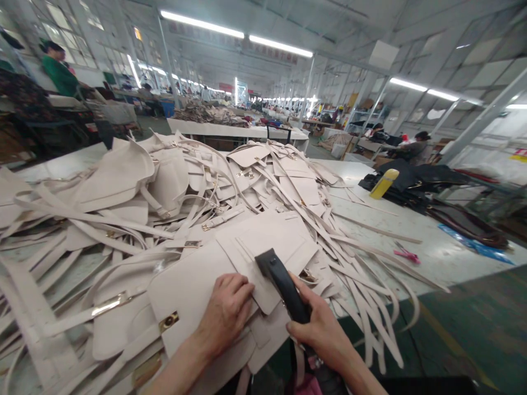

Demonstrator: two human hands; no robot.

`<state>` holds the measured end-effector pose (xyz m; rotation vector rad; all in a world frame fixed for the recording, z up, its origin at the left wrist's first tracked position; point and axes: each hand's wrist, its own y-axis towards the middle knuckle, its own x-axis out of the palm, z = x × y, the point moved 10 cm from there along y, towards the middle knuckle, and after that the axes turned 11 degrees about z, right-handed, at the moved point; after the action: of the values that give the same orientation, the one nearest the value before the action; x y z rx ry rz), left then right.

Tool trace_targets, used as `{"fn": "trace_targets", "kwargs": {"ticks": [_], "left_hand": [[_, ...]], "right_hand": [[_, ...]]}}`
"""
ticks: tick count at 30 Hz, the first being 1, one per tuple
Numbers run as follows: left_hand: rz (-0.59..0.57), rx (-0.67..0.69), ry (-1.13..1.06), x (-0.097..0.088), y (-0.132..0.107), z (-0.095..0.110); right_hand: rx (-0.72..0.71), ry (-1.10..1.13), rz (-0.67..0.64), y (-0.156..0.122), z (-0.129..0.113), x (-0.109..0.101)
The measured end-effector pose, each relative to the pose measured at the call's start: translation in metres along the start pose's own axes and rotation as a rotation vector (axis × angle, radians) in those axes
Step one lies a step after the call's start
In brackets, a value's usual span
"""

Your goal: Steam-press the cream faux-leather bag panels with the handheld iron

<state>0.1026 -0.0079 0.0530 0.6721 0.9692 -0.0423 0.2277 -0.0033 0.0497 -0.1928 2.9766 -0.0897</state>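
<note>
Clearly, smooth pale beige sheet, leather-like and matte, makes up most of what lies here: a heaped pile [119, 175] of flat panels with rounded corners, tangled with long ribbon-like straps [39, 323] and bits of shiny gold metal. Near the table's front edge lies a broad beige bag piece [191, 293], with a gold lock plate [168, 322] on its rounded lower-left end; its long axis slants from there up to the far right.

The left hand [230, 304] rests on it, fingers bent and knuckles up — whether they pinch an edge I cannot tell. The right hand [317, 312] is wrapped firmly round a black hand tool [290, 291], smooth, slightly curved, with a wide squared head. That tool is just right of the left hand, over the bag piece; its head points away from the person and leftward, its long axis running from lower right to upper left. Contact between head and sheet is unclear.

Off to the right, pink-handled scissors [407, 253] lie on the pale, glossy table [432, 247].
</note>
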Motion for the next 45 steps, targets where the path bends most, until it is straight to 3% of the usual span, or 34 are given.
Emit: {"fn": "trace_targets", "kwargs": {"ticks": [3,9,17,20,23,25,28,31,36,41,45], "left_hand": [[0.052,-0.015,0.106,-0.007,0.015,-0.013],[-0.039,-0.003,0.272,0.011,0.026,-0.02],[-0.023,0.031,0.118,0.006,0.016,-0.017],[0.053,-0.021,0.043,-0.005,0.016,-0.025],[0.229,-0.136,0.182,-0.032,0.026,-0.053],[0.303,-0.316,0.321,-0.05,0.034,-0.087],[0.202,-0.645,0.273,-0.051,0.034,-0.146],[0.167,-0.78,-0.033,-0.038,0.03,-0.174],[0.303,-0.805,-0.454,-0.026,0.02,-0.173],[0.323,-0.839,-0.54,-0.026,0.013,-0.162],[0.382,-0.854,-0.591,-0.03,0.008,-0.156]], "right_hand": [[0.075,0.057,0.032,-0.011,0.011,-0.017],[0.182,0.112,0.074,-0.027,0.043,-0.034],[0.168,0.027,0.024,-0.037,0.047,-0.039],[0.142,-0.021,-0.055,-0.041,0.041,-0.04],[0.162,-0.025,-0.154,-0.041,0.043,-0.032],[0.182,-0.034,-0.209,-0.037,0.046,-0.025],[0.123,-0.05,-0.242,-0.024,0.042,-0.016],[0.09,-0.061,-0.238,-0.01,0.037,-0.008],[0.206,0.068,-0.233,0.005,0.029,0.014],[0.18,0.069,-0.135,0.014,0.008,0.02],[0.107,0.142,-0.214,0.021,-0.015,0.036]]}}
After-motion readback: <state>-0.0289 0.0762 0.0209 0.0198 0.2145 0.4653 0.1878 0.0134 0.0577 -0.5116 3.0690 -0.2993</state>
